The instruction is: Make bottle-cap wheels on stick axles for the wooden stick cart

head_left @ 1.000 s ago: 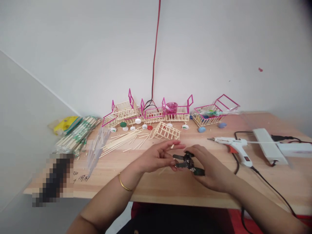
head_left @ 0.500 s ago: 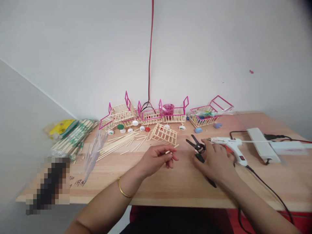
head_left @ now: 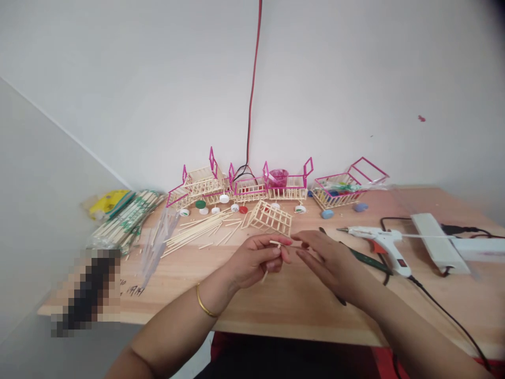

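Note:
My left hand (head_left: 261, 258) is closed, pinching short pale wooden sticks (head_left: 275, 243) between thumb and fingers above the table. Beside it on the right, my right hand (head_left: 324, 260) has its fingers apart and stretched toward the left fingertips; I see nothing held in it. Under and beyond the right hand lie the cutting pliers (head_left: 369, 259) with dark green handles, partly covered by the hand. A small lattice frame of sticks (head_left: 272, 217) stands tilted just behind my left hand. The white hot glue gun (head_left: 389, 245) lies to the right of the pliers.
Loose sticks (head_left: 197, 234) and clear plastic strips (head_left: 158, 245) lie left of centre, with bagged sticks (head_left: 128, 221) farther left. Stick carts (head_left: 248, 190) with bottle-cap wheels line the wall. A white power strip (head_left: 440, 245) and cords occupy the right side.
My right hand has left the pliers and moved left to beside my left hand. The pliers now lie at a different angle. The view has shifted slightly.

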Available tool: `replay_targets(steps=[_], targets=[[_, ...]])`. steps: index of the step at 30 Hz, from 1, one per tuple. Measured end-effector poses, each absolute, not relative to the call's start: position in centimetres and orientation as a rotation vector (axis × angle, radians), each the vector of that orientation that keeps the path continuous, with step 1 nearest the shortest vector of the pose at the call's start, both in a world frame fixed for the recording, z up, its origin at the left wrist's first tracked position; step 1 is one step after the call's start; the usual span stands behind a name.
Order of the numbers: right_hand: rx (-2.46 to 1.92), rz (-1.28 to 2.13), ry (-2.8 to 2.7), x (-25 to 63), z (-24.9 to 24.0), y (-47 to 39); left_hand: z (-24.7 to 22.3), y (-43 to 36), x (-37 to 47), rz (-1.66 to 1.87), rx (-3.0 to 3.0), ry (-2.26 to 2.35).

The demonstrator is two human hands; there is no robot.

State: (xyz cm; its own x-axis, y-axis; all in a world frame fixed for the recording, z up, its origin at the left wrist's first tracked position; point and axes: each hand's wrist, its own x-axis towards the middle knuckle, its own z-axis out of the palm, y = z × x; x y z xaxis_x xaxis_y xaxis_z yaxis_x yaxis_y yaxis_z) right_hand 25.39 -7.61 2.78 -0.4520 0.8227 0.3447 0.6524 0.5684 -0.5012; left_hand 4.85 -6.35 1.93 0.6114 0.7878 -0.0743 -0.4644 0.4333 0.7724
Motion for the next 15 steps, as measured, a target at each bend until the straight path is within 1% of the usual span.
replay_targets(steps=[4,9,12,15], targets=[[-1.111,0.532,-2.328,23.7,3.6,-6.9,2.0,-6.2,4.8,0.886,0.775,0.476],[-1.136,0.646,-2.081,24.1,3.2,-5.7,1.6,-5.8,4.6,1.005,0.775,0.542],[-1.162,0.849,-1.993,24.2,2.8,-5.6,1.5,-5.6,4.6,1.051,0.714,0.610],[-1.125,1.022,-2.018,23.9,2.4,-5.8,1.6,-5.6,4.8,1.092,0.653,0.644]])
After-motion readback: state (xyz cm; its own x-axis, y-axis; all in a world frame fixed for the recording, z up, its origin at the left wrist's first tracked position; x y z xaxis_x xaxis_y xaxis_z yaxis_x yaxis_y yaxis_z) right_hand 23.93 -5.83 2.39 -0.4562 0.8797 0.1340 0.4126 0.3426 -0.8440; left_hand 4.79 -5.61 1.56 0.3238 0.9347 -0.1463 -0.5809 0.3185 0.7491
